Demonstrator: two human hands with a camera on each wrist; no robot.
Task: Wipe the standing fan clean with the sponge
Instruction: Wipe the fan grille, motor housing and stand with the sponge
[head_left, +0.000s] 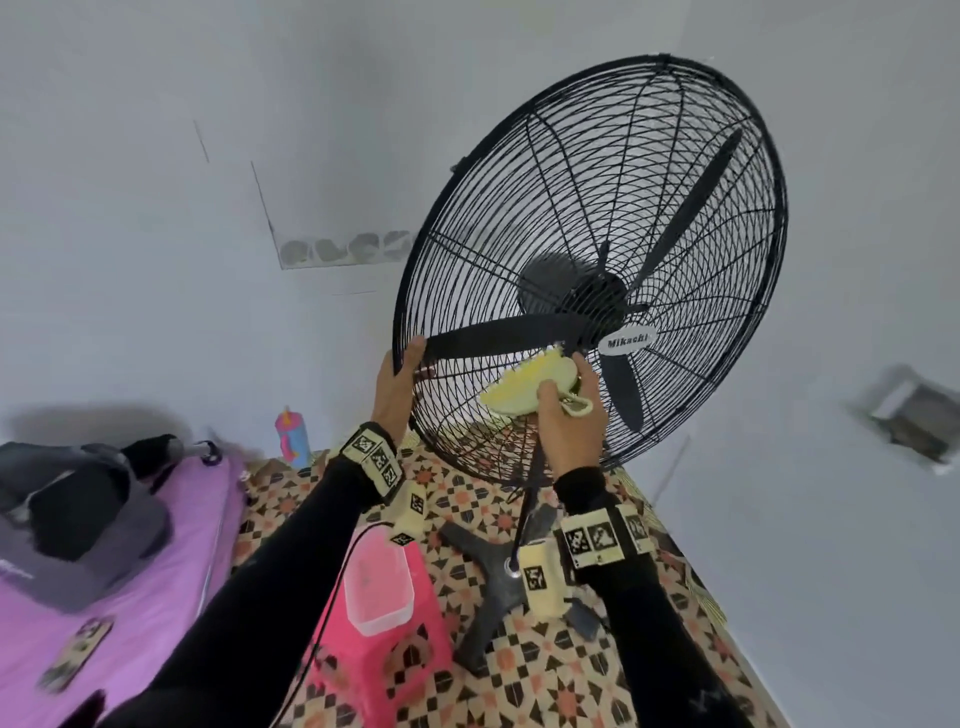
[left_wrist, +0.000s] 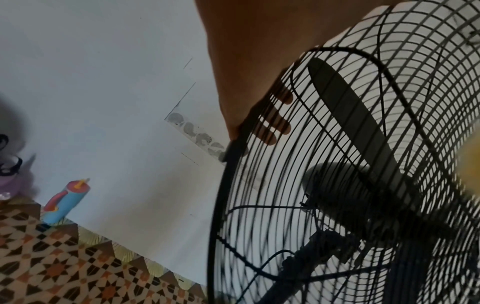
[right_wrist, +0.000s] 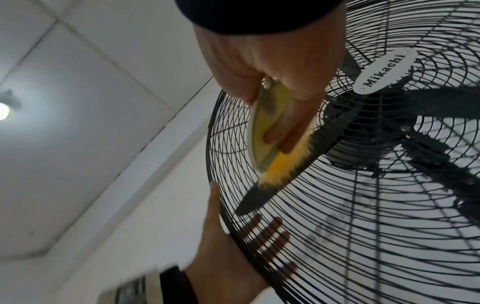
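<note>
Below your left forearm one clear lidded container (head_left: 378, 584) sits on one pink stool (head_left: 395, 660); its contents do not show through the cloudy plastic. Beyond your left hand, against the wall, stands one blue and pink bottle (head_left: 292, 436) with its cap on, and what it holds cannot be seen. Your right hand (head_left: 569, 415) grips the one yellow sponge (head_left: 527, 387), thumb on the near face and fingers (right_wrist: 293, 131) curled over the far face, pressing it against the front grille of the standing fan (head_left: 592, 270), just left of the oval name badge (head_left: 627, 340) at the hub. Your left hand (head_left: 400, 387) clasps the grille's outer rim at the left edge, thumb on the front and fingers (left_wrist: 275, 125) wrapped round behind the wires. Three black blades are visible behind the grille, one of them lying between your two hands. Under your right wrist the fan's pole runs down to a cross-shaped base (head_left: 493, 577) on the patterned floor (head_left: 545, 670). To the left of your left arm lies a purple bed (head_left: 156, 597) with one grey and black bag (head_left: 72, 519) on it.
</note>
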